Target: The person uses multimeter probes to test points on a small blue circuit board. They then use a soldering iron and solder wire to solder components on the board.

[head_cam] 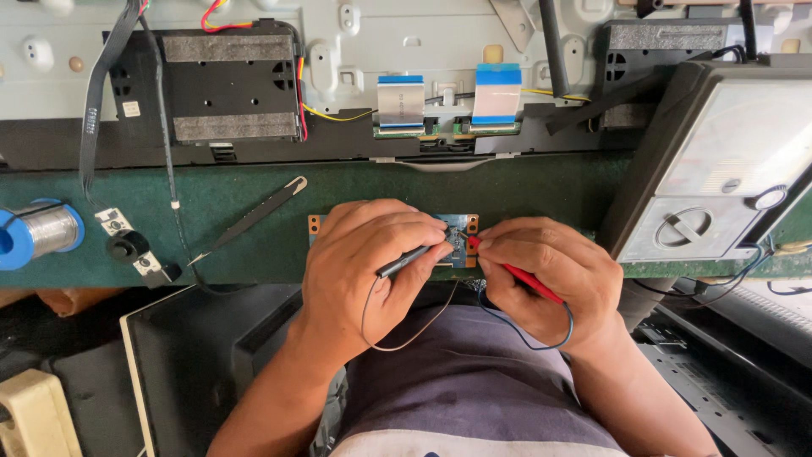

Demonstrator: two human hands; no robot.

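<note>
My left hand (364, 262) grips a black test probe (404, 261) whose tip rests on a small blue circuit board (461, 230) lying on the green bench top (237, 199). My right hand (550, 275) holds a red test probe (529, 279), its tip touching the same board from the right. Thin leads loop down from both probes over my lap. My hands hide most of the board.
An analogue multimeter (719, 169) stands at the right. Black tweezers (249, 218), a spool of solder wire (38, 233) and a small part (127, 245) lie to the left. An opened flat-screen chassis with speakers (228, 85) and ribbon cables (448, 97) fills the back.
</note>
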